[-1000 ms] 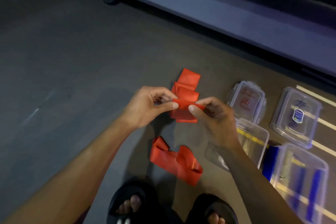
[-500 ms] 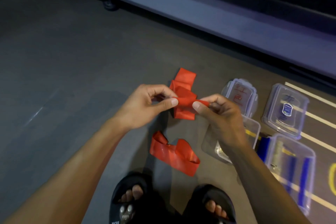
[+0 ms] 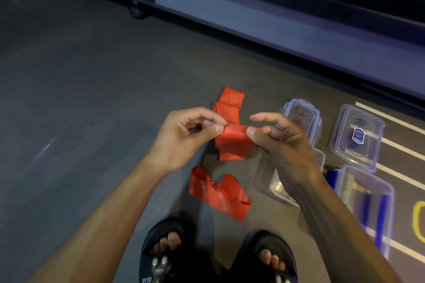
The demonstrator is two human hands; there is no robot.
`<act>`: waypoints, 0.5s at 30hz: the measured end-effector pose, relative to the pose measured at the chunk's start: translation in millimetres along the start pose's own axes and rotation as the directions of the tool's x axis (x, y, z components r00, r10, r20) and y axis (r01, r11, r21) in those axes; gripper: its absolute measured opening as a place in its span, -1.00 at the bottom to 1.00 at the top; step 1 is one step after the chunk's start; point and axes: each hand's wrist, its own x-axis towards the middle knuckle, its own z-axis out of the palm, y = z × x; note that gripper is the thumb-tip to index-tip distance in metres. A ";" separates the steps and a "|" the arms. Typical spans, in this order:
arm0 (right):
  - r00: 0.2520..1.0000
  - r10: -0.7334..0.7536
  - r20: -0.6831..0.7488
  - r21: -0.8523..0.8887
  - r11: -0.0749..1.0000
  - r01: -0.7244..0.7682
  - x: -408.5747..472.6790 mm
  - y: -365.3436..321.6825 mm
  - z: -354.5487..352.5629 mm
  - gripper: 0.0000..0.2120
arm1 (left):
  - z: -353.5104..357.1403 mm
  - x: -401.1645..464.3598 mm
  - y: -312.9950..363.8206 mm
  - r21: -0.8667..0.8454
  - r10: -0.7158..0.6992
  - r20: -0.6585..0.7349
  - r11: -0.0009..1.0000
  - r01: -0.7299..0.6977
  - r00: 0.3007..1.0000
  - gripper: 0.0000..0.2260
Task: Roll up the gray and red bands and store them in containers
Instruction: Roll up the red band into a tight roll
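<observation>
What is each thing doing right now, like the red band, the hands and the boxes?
Red band: held up, partly unrolled, the rest on the floor.
Left hand: pinches the band.
Right hand: pinches the band.
Lids: off, flat on the floor.
Clear container: open.

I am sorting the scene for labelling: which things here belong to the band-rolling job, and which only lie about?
Job: red band pinched by left hand and right hand; open container; lids.
Lying about: treadmill; black sandals; floor lines.

Red band [image 3: 232, 138] pinched between left hand [image 3: 184, 138] and right hand [image 3: 282, 145], clear containers [image 3: 356, 138] on floor beside
</observation>
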 end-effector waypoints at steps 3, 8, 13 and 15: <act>1.000 -0.016 0.004 -0.030 0.999 0.017 -0.3 0.5 1.2 -0.88 | 3.5 -2.6 -1.8 0.098 0.001 -0.049 0.995 0.004 0.999 -0.90; 1.000 -0.024 -0.015 -0.172 0.985 0.021 0.0 -2.0 -1.8 -0.90 | 4.4 -7.4 -4.8 0.186 -0.035 -0.065 0.981 0.046 0.997 -0.84; 0.999 -0.049 -0.024 -0.342 0.939 0.038 0.4 -4.1 -6.1 -0.87 | 6.8 -8.1 -3.1 0.282 -0.039 -0.090 0.957 0.063 0.995 -0.81; 0.998 -0.061 -0.026 -0.400 0.915 0.046 0.3 -4.4 -6.9 -0.86 | 9.4 -8.7 0.5 0.383 -0.013 -0.107 0.922 0.054 0.994 -0.84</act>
